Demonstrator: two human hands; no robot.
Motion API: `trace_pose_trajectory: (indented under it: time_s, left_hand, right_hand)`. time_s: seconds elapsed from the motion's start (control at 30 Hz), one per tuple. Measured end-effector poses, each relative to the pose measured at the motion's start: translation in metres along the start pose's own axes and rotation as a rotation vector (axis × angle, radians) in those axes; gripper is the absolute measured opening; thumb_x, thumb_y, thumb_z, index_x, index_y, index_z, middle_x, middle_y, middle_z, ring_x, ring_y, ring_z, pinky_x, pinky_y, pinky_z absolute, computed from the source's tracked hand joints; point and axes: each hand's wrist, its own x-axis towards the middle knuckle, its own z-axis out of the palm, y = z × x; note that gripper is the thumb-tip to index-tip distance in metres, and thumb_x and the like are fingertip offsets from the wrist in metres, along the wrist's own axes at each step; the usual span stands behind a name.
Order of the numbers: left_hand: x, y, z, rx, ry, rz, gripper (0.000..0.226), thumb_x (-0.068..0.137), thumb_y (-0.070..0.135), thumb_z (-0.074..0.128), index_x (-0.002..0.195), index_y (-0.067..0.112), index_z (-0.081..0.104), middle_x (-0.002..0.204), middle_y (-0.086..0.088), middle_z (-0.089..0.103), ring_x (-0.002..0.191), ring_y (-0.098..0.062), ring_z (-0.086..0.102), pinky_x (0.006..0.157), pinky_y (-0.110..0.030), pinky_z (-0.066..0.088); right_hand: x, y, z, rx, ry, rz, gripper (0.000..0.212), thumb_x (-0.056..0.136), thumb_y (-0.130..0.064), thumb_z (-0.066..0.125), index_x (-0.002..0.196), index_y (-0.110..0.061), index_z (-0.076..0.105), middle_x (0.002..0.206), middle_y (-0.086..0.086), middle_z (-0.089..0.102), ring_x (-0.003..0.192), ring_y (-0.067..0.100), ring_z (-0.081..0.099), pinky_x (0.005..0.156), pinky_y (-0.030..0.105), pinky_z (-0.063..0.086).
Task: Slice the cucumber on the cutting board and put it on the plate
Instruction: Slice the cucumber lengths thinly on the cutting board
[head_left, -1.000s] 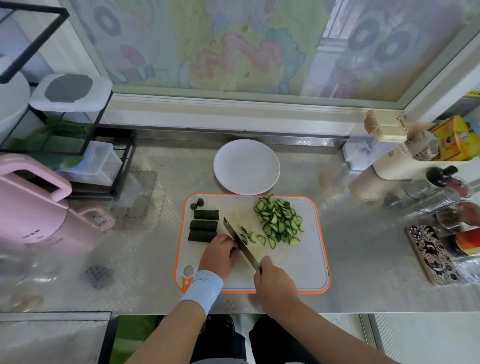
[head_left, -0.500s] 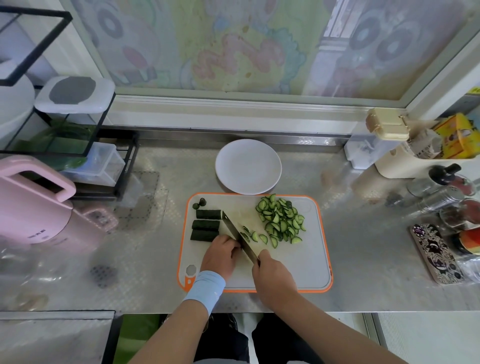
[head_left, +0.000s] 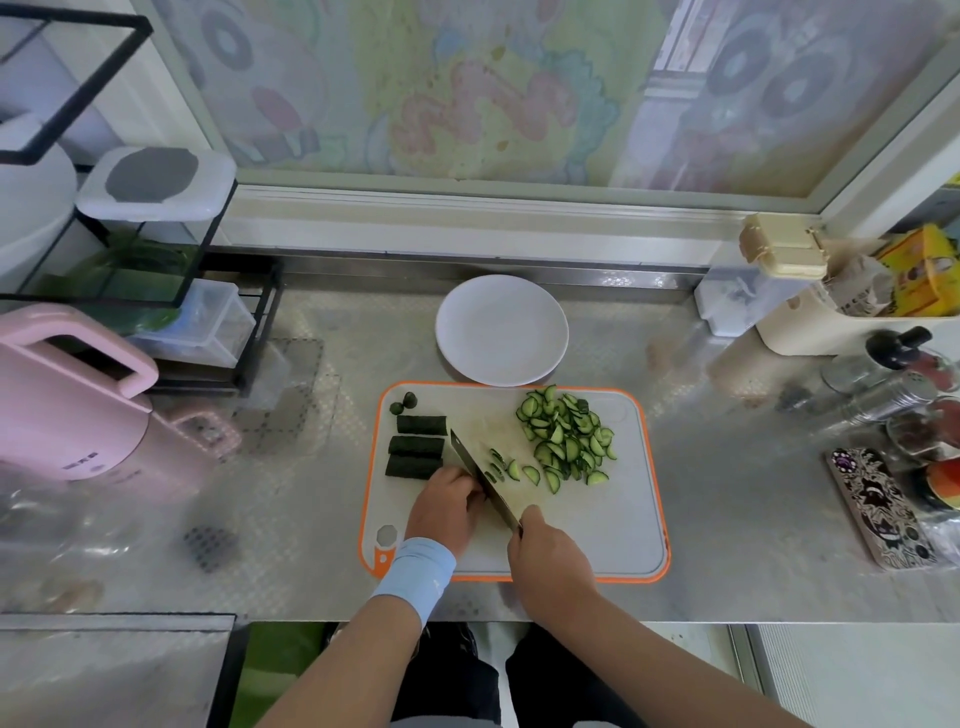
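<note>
An orange-rimmed grey cutting board (head_left: 613, 530) lies on the steel counter. Three dark cucumber chunks (head_left: 418, 447) and two small end bits (head_left: 405, 402) sit at its left. A heap of half-moon slices (head_left: 566, 439) lies at its right, with a few fresh slices (head_left: 511, 467) beside the blade. My right hand (head_left: 550, 561) grips the knife (head_left: 480, 475), blade angled up-left. My left hand (head_left: 447, 506) curls over the cucumber piece being cut, which is mostly hidden. The white plate (head_left: 501, 330) stands bare behind the board.
A pink kettle (head_left: 67, 400) and a black wire rack (head_left: 156, 291) with clear boxes stand at the left. Jars and bottles (head_left: 904, 395), a cream container (head_left: 810, 317) and a patterned phone (head_left: 878, 506) crowd the right side. The counter's front edge runs just below the board.
The knife and both hands have stayed at the same spot on the board while a few more thin slices have gathered beside the blade. The camera has shifted slightly.
</note>
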Motion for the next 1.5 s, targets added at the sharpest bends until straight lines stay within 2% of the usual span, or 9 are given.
trace_pose_trajectory:
  time_s: [0.13,0.3,0.53,0.7,1.03,1.2,1.33,1.5]
  left_hand:
    - [-0.002,-0.002,0.001,-0.003,0.005,0.017,0.006,0.081,0.008,0.066,0.08,0.01,0.072,0.085,-0.005,0.063,0.084,-0.023,0.055,0.063,-0.024,0.038]
    - [-0.003,-0.002,0.001,-0.01,0.014,0.008,0.006,0.081,0.01,0.067,0.082,0.011,0.073,0.085,-0.006,0.063,0.083,-0.025,0.055,0.062,-0.03,0.044]
    - [-0.002,-0.004,0.002,-0.002,0.031,-0.013,0.003,0.079,0.01,0.07,0.08,0.012,0.072,0.083,-0.005,0.064,0.082,-0.025,0.057,0.063,-0.026,0.042]
    - [-0.001,-0.004,0.003,-0.007,0.031,-0.002,0.003,0.078,0.01,0.071,0.079,0.013,0.072,0.082,-0.005,0.064,0.08,-0.024,0.056,0.063,-0.026,0.043]
    - [-0.001,-0.006,0.003,0.007,0.029,0.005,0.003,0.077,0.01,0.072,0.078,0.012,0.073,0.079,-0.005,0.064,0.078,-0.025,0.057,0.063,-0.027,0.045]
    - [-0.001,-0.004,0.001,-0.001,0.042,0.016,0.004,0.076,0.008,0.073,0.076,0.012,0.073,0.078,-0.004,0.065,0.076,-0.024,0.057,0.063,-0.025,0.042]
    - [-0.002,-0.005,0.004,-0.011,0.043,0.0,0.005,0.077,0.007,0.071,0.076,0.012,0.072,0.079,-0.003,0.064,0.077,-0.024,0.056,0.062,-0.026,0.042]
    - [-0.006,-0.009,0.008,-0.029,0.055,0.011,0.006,0.078,0.007,0.071,0.079,0.013,0.073,0.083,0.0,0.063,0.08,-0.02,0.052,0.06,-0.026,0.041]
  right_hand:
    - [0.007,-0.004,0.001,-0.012,-0.006,-0.019,0.014,0.1,-0.015,0.043,0.095,-0.017,0.03,0.071,-0.002,0.047,0.063,0.02,0.049,0.044,0.024,0.029]
    - [0.008,-0.003,-0.002,0.017,0.004,-0.028,0.012,0.102,-0.021,0.04,0.095,-0.017,0.031,0.068,-0.004,0.046,0.056,0.013,0.044,0.044,0.024,0.028]
    - [-0.008,0.005,-0.001,0.079,0.03,0.001,0.015,0.102,-0.022,0.037,0.089,-0.016,0.034,0.065,-0.002,0.048,0.054,0.014,0.042,0.048,0.028,0.032]
    - [-0.012,0.009,-0.002,0.057,0.021,-0.002,0.011,0.102,-0.021,0.039,0.092,-0.016,0.035,0.068,-0.002,0.051,0.055,0.013,0.044,0.048,0.026,0.034]
    - [-0.008,0.0,-0.001,0.069,0.04,-0.014,0.013,0.102,-0.021,0.037,0.092,-0.015,0.035,0.066,-0.002,0.049,0.053,0.013,0.042,0.045,0.026,0.03]
    - [-0.004,0.001,-0.001,0.036,0.025,-0.014,0.012,0.102,-0.022,0.038,0.092,-0.016,0.033,0.065,-0.004,0.047,0.053,0.012,0.042,0.044,0.025,0.029]
    - [0.005,-0.005,0.001,0.005,-0.012,-0.021,0.014,0.1,-0.018,0.043,0.094,-0.017,0.031,0.069,-0.004,0.046,0.059,0.016,0.046,0.044,0.025,0.029]
    - [0.016,-0.01,0.0,0.014,0.016,-0.03,0.013,0.104,-0.025,0.036,0.096,-0.017,0.03,0.066,-0.007,0.04,0.066,0.021,0.048,0.054,0.029,0.035]
